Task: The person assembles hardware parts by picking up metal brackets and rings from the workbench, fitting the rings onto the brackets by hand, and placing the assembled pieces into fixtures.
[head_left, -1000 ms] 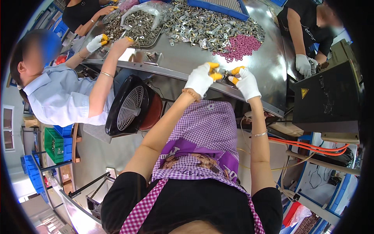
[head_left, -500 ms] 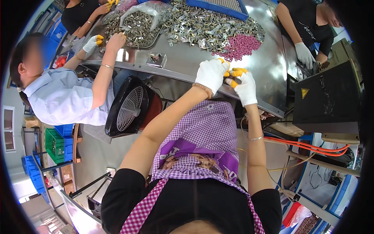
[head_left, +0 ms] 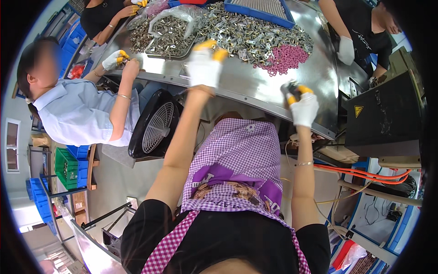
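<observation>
Head view. Hands now apart: half a second ago they met over the near edge of the table (head_left: 323,86). Left hand (head_left: 204,67) has swung well to the left and forward, its yellow fingertips just beside the heap of metal pieces (head_left: 248,34); right hand (head_left: 304,109) has shifted only a little rightward. Co-worker at left (head_left: 75,107): hands now close together, where earlier the right one reached over the tray.

Materials: table of smooth, shiny sheet metal. Heap is small, flat, silvery pieces, some with holes, brassy glints among them. Pink rings (head_left: 287,59) lie in a loose patch at its near right side. Metal tray (head_left: 166,57) to the left, full of finer metal parts, crumpled clear plastic bag (head_left: 188,23) over its right side. Blue plastic tray (head_left: 260,16), light ridged rows inside, at the far side. Gloves white fabric; apron (head_left: 242,150) purple-and-white check.

Pose: left forearm stretched forward, fingers up, thumb and fingers parted; motion blur, cannot tell whether it grips anything. Right forearm nearly upright in view, fingers bent leftward, pinching a dark metal part (head_left: 289,86) above the near table edge, forward of the apron; part's shape blurred.
</observation>
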`<state>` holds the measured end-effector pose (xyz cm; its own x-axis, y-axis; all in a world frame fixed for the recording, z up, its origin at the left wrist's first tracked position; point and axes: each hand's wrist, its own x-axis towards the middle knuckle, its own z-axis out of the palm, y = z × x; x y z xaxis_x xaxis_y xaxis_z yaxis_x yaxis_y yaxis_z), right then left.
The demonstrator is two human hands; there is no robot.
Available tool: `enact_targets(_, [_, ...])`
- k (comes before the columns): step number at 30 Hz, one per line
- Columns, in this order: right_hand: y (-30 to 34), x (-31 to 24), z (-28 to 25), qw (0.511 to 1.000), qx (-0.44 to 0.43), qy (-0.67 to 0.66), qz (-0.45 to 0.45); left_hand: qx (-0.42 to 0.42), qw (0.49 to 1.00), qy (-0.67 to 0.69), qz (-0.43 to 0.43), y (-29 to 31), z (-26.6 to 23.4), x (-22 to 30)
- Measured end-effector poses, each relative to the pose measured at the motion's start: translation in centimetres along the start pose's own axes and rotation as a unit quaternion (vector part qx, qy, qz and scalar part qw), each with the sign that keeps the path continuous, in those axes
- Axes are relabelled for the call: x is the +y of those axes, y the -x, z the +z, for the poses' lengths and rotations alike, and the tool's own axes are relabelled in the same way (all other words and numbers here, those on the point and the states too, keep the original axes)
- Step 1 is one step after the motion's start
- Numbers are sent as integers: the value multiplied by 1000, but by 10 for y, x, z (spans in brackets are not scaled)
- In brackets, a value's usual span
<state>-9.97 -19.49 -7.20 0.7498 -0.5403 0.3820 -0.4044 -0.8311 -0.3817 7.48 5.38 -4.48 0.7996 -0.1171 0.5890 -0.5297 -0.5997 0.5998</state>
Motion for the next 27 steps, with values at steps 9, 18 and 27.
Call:
enact_targets(9, [-82, 69, 12, 980, 79, 134, 127, -154, 953, -110, -237, -14, -11, -126])
enact_targets(18, [-84, 69, 18, 977, 88, 142, 130, -271, 877, 272, -290, 10, 43, -11])
enact_targets(27, [-85, 73, 14, 976, 85, 154, 129, -150, 953, -263, 22, -48, 87, -28])
